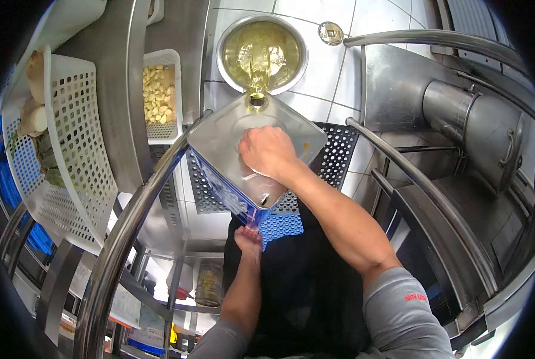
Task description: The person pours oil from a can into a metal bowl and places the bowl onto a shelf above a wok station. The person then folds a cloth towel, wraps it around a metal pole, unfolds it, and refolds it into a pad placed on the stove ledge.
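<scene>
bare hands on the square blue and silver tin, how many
2: the bare right hand on the silver face of the square metal tin, the bare left hand at its blue lower corner. None looks hidden.

R hand (267,151) curled, forearm diag.; L hand (248,239) lower (fingers part hidden).

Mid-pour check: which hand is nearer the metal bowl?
Right. The right hand is on the tin's top face, closer to the bowl; the left hand is at the tin's opposite end, farther from it.
</scene>
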{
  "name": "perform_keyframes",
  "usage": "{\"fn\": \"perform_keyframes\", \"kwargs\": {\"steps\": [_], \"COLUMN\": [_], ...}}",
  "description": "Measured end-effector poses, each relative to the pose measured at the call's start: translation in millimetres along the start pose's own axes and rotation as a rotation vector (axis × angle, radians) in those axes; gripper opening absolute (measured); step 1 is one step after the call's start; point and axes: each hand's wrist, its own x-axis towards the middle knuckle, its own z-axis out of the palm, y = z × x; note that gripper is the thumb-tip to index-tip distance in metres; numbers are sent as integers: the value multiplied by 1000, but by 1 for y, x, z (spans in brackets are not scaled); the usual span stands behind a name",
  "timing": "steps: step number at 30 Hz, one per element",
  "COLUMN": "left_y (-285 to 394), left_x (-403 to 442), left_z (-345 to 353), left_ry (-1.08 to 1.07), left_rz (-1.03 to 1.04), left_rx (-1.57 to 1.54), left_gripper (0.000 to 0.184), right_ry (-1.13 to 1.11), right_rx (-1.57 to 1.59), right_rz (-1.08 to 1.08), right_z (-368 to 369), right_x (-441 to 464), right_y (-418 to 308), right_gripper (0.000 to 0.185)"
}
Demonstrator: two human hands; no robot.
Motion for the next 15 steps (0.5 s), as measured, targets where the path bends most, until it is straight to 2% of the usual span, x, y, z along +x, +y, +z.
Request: {"fn": "perform_keyframes", "kwargs": {"steps": [3, 12, 15], "left_y": [0, -2, -6], "left_x": [-5, -19, -19], "left_z": [-4, 6, 4], "left_ry": [-92, 60, 53], "left_rz": [-2, 20, 41], "left_rx": [-33, 40, 49], "left_gripper": [24, 22, 21], "right_ry": [-5, 36, 65], "right_rx": [-1, 23, 35], "right_rz": [3, -2, -4], "right_z": [1, 2, 6], "right_x": [2, 5, 7], "right_y": [2, 8, 12], "right_gripper": [32, 31, 31]}}
